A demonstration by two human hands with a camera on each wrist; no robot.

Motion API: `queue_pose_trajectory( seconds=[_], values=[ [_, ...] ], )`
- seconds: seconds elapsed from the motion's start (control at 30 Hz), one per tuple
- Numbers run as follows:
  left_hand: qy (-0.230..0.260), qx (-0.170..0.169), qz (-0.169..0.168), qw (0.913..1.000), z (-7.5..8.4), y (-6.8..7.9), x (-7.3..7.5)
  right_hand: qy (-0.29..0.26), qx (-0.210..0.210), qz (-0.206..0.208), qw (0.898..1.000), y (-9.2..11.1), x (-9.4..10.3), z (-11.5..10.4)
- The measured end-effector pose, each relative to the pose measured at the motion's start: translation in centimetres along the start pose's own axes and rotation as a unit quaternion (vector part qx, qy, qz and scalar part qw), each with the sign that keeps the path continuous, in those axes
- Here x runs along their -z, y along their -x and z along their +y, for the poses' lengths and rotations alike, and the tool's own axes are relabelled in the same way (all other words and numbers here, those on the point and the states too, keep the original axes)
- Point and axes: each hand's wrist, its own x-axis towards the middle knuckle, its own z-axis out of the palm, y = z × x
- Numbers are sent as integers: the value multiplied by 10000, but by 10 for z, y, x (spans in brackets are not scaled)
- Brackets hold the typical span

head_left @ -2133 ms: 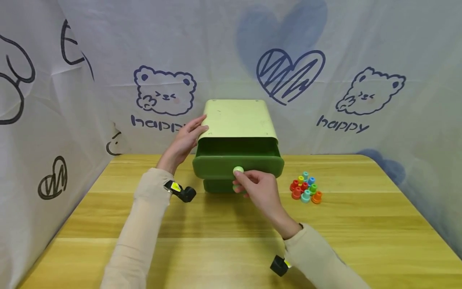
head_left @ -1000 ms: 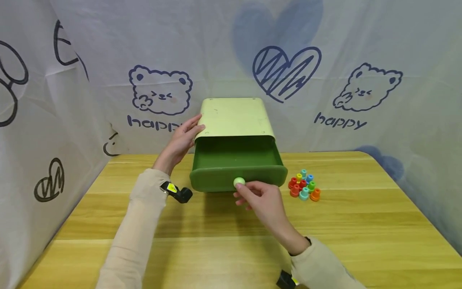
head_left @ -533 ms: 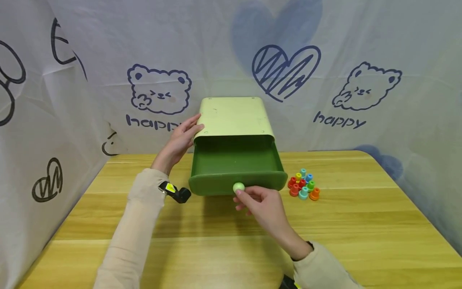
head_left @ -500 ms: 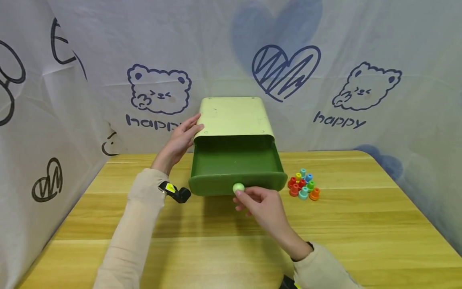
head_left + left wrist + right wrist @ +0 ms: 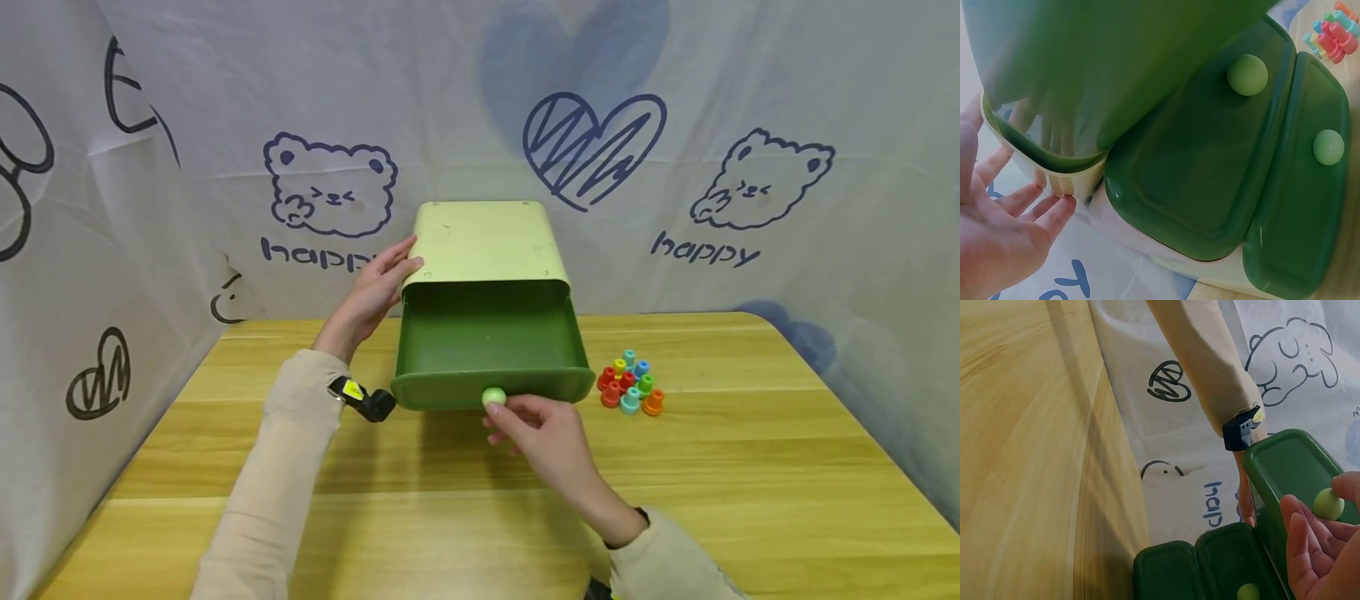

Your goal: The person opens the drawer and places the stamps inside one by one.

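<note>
A small pale-yellow cabinet [image 5: 487, 240] stands on the table with its top green drawer [image 5: 442, 390] pulled well out. The drawer's inside shows bare. My right hand [image 5: 553, 440] pinches the drawer's round light-green knob [image 5: 493, 397] between thumb and fingers. On the cabinet's left side rests my left hand [image 5: 367, 296], its fingers fairly straight against the wall. In the left wrist view, the fingertips [image 5: 1065, 205] touch the pale shell beside the drawer. Below it, a middle drawer [image 5: 1191, 169] and a bottom drawer [image 5: 1297, 206] are pushed in, each with a knob.
Several small coloured pegs [image 5: 627, 383] stand in a cluster on the wooden table [image 5: 750, 467], right of the cabinet. A white printed cloth [image 5: 465, 100] hangs close behind and along the left side. Black cameras are strapped to both wrists.
The top drawer has slid out toward me, opening up its inside, with my right hand pulling back on the knob. Motion is slight over the last half second. My left hand stays on the cabinet.
</note>
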Motion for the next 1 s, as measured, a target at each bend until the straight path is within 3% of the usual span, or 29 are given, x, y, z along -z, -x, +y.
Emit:
queue_pose_trajectory(
  seconds=[0.2,0.47,0.63,1.0],
  values=[
    [17,-15,-13,10000,0,0,1,226,42,-133,9996,2,2,2],
    [3,-27,-65,10000,0,0,2,559,113,-606,9965,4,12,15],
    [30,-28,-38,10000,-1,1,2,1069,245,-773,9910,4,21,30],
    [59,-21,-2,10000,0,1,0,1699,37,-379,9847,-3,62,60]
  ],
)
